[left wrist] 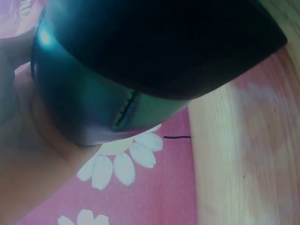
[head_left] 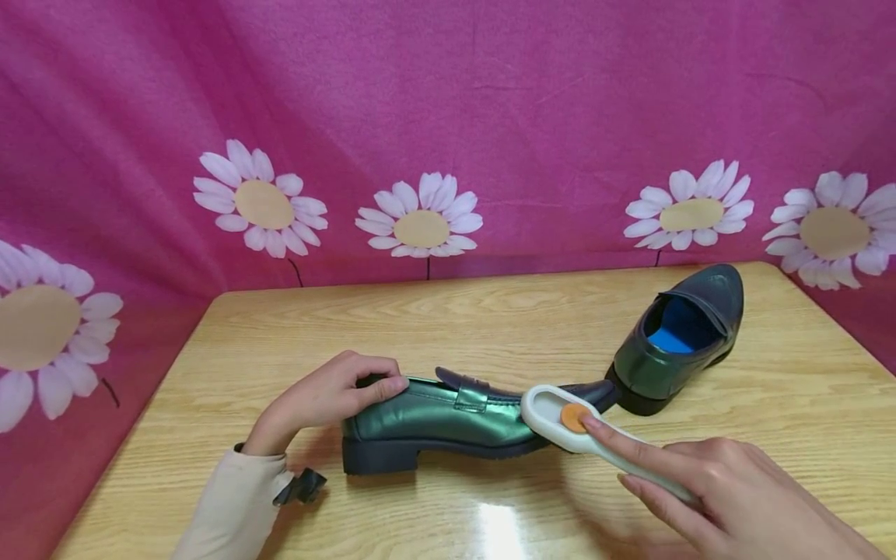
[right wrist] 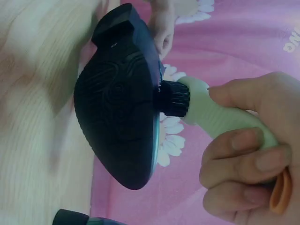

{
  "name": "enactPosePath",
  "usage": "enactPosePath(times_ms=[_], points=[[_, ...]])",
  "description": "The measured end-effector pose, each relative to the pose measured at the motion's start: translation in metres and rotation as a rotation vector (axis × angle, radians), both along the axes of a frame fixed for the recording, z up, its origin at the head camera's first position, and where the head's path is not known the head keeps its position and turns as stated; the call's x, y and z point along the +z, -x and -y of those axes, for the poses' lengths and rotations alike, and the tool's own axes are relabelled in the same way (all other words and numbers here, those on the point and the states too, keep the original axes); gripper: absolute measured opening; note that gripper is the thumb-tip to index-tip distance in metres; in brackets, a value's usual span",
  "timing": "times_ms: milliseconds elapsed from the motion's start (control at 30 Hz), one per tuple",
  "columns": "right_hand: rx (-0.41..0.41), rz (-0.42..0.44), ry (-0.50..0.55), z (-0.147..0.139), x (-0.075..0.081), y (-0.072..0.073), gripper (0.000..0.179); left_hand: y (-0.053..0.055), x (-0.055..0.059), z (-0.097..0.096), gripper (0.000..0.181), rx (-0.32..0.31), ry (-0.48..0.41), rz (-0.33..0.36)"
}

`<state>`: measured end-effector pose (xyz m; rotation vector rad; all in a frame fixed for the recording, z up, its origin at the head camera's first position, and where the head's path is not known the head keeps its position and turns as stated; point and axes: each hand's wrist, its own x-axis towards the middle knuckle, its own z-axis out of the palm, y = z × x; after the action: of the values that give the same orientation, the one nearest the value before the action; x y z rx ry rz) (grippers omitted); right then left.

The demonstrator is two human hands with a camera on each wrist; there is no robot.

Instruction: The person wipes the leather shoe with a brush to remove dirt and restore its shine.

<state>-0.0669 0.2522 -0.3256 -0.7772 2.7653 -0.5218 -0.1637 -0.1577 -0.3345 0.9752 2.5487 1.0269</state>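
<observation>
A shiny green loafer (head_left: 434, 416) stands on its side profile to me, its toe toward the right and its chunky dark heel at the left. My left hand (head_left: 336, 393) grips it at the heel collar, thumb on the outer side. In my right hand (head_left: 728, 482) is a pale shoe brush (head_left: 563, 439) with an orange button, the index finger resting on that button. The right wrist view has the dark bristles (right wrist: 173, 98) against the loafer's upper, and the patterned sole (right wrist: 117, 103) faces that camera. An orange strap (right wrist: 281, 190) hangs from the handle's end.
A second dark green loafer (head_left: 647, 373) with a blue insole rests at the right, just beyond the first one's toe. Both are over a wood-grain table (head_left: 336, 327). Behind hangs a pink cloth (head_left: 546, 117) printed with white daisies.
</observation>
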Motion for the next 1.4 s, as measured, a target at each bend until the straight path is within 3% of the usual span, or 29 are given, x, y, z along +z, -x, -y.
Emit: enactPosePath(times_ms=[67,100,267,333,433,567,800,867,933,1033,1133,1233,1400], points=[[-0.013,-0.019,-0.026,-0.001,0.002,0.000,0.054,0.000,0.000,0.000,0.020,0.002,-0.003,-0.001],[-0.025,-0.070,-0.046,-0.002,0.002,-0.001,0.055,0.000,0.000,0.000,0.020,0.003,-0.004,-0.001],[-0.218,-0.240,-0.209,-0.015,0.008,0.000,0.059,0.000,0.000,0.001,0.020,0.006,-0.001,0.008],[-0.291,-0.261,-0.257,-0.021,0.009,0.002,0.060,-0.001,0.000,0.001,0.020,0.008,0.001,0.010],[-0.327,-0.263,-0.282,-0.025,0.010,0.003,0.063,0.000,0.000,0.001,0.020,0.011,0.002,0.011],[-0.273,-0.202,-0.260,-0.019,0.009,0.003,0.063,0.001,-0.001,0.002,0.020,0.019,-0.002,0.009],[-0.043,-0.190,0.057,0.014,-0.007,-0.002,0.058,0.004,-0.002,0.003,0.020,0.040,-0.014,0.036],[-0.009,-0.195,0.079,0.022,-0.012,-0.003,0.060,0.005,-0.003,0.002,0.020,0.047,-0.016,0.045],[-0.015,-0.295,0.065,0.026,-0.016,-0.001,0.065,0.006,-0.003,0.002,0.020,0.047,-0.026,0.042],[-0.088,-0.482,0.036,0.025,-0.020,0.003,0.074,0.006,-0.003,0.002,0.021,0.041,-0.038,0.039],[-0.146,-0.602,0.049,0.022,-0.024,0.008,0.076,0.008,-0.003,0.002,0.021,0.039,-0.039,0.047],[-0.124,-0.582,0.093,0.025,-0.031,0.009,0.079,0.009,-0.003,0.002,0.022,0.041,-0.034,0.057],[-0.047,-0.378,0.185,0.033,-0.041,0.003,0.086,0.010,-0.003,0.004,0.022,0.049,-0.027,0.063]])
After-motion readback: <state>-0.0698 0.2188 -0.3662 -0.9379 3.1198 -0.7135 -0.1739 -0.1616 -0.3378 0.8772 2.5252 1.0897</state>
